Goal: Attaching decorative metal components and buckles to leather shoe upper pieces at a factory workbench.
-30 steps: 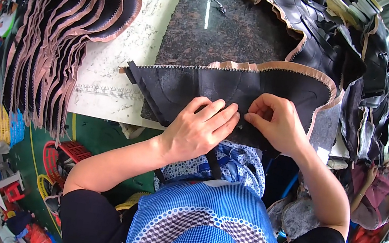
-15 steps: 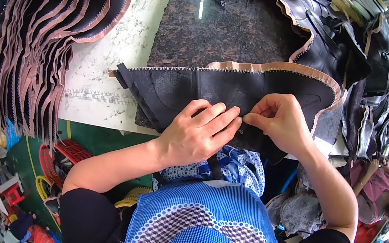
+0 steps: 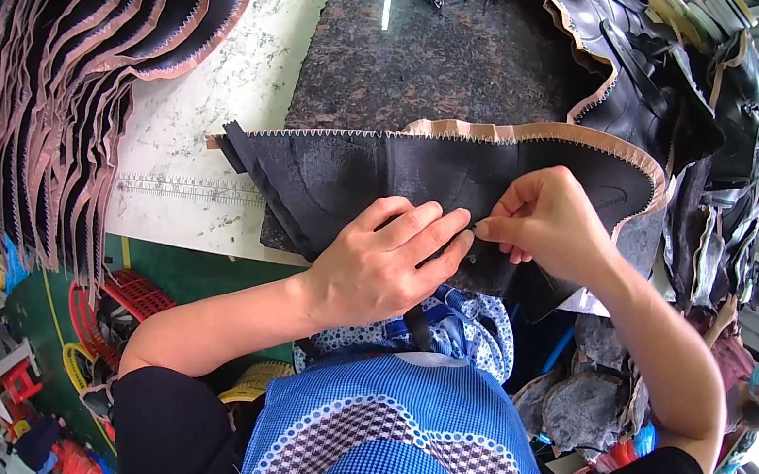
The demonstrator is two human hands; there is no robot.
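Workbench, pale top w/ dark stone slab. Far left: stack of black pink-edged pieces. Centre: black leather piece flat across slab edge. Left hand fingers together, pressing it down. Right hand fingertips pinching its lower edge.

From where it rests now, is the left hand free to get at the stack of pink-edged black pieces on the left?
Probably yes: the left hand lies flat on the black piece, holding nothing, and only bare tabletop separates it from the stack.
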